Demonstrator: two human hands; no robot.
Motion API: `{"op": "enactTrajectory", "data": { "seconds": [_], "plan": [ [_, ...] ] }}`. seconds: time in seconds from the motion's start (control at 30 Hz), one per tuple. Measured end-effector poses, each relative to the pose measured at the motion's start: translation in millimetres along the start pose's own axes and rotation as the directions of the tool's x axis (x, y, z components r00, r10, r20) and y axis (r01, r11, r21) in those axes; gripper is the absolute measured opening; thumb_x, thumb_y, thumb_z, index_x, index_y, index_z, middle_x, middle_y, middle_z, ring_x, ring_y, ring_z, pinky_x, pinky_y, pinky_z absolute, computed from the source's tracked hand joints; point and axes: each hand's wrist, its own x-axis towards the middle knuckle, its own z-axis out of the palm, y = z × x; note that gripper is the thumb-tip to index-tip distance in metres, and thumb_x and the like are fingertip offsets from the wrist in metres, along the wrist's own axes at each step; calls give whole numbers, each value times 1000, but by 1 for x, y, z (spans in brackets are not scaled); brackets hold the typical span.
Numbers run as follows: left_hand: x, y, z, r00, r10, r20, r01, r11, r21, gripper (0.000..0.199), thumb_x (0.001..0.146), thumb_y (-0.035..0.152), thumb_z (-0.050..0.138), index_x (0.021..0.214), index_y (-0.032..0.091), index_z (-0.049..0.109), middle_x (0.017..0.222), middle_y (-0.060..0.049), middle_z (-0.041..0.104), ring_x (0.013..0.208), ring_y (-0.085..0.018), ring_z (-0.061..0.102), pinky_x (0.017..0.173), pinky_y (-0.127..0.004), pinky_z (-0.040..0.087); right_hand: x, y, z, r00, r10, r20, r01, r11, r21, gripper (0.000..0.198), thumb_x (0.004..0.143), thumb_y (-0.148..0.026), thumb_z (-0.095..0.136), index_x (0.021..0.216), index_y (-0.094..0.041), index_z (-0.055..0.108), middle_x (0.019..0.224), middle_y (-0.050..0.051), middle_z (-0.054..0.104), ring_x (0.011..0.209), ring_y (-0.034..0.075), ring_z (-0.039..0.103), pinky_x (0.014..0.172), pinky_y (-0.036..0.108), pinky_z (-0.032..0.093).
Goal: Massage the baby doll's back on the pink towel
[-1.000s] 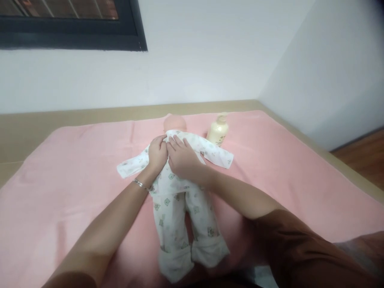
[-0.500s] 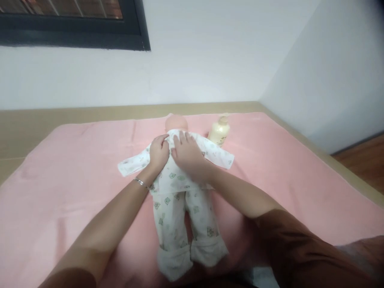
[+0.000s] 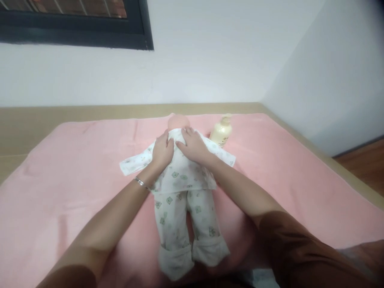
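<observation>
With my left hand [image 3: 163, 152] and right hand [image 3: 195, 148] spread loosely, gripping nothing, on the doll [image 3: 183, 185] lying on the pink sheet [image 3: 90, 172], I judge uneven pressure could ruck its shirt [image 3: 180, 170] or skew it.

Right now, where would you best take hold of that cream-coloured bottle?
Probably around its wide, rounded body, below the narrow pump top. I'd bring the grip to the bottle from the right, since the doll's sleeve lies close in front.
</observation>
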Motion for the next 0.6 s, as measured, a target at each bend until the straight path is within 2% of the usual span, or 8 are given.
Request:
{"op": "enactTrajectory", "data": {
  "seconds": [0.1, 0.23, 0.33, 0.47, 0.6],
  "plan": [
    [-6, 8, 1, 999, 18, 45, -22, 996, 92, 55, 98, 33, 31, 143, 8, 52, 153, -19, 50, 148, -32, 40, 126, -55, 25, 0, 0, -1, 998, 68, -19, -68, 998, 13, 67, 103, -44, 35, 153, -1, 35, 164, 23, 31, 154, 33, 27, 126, 47, 21],
    [-21, 20, 5, 996, 64, 63, -75, 979, 192, 57, 97, 34, 40, 145, 7, 48, 158, -23, 43, 152, -37, 33, 124, -61, 26, 2, 4, -7, 985, 170, -8, -170, 985, 12, 65, 103, -44, 32, 151, -1, 38, 159, 26, 39, 148, 36, 38, 120, 46, 31],
    [-24, 25, 4, 993, 73, 90, -90, 976, 200, 58, 95, 30, 40, 147, 4, 45, 159, -24, 41, 153, -38, 31, 125, -60, 26, 0, 0, -10, 983, 184, -4, -184, 982, -47, 59, 103, -41, 30, 144, -2, 48, 148, 26, 52, 139, 35, 50, 114, 46, 39],
    [-13, 19, -1, 993, -3, 117, -16, 987, 158, 57, 96, 28, 34, 147, 4, 46, 158, -22, 42, 151, -34, 36, 125, -56, 29, -17, -16, 0, 995, 73, -63, -85, 974, -208, 56, 104, -31, 28, 147, 2, 44, 149, 28, 51, 140, 37, 47, 115, 50, 37],
    [-2, 11, -7, 993, -28, 111, 10, 987, 161, 57, 96, 31, 33, 144, 5, 50, 155, -20, 48, 147, -31, 43, 124, -50, 33, -32, -27, 11, 990, -98, -97, 73, 969, -238, 55, 102, -27, 30, 149, -3, 44, 154, 24, 48, 148, 35, 39, 118, 53, 34]
  ]
}}
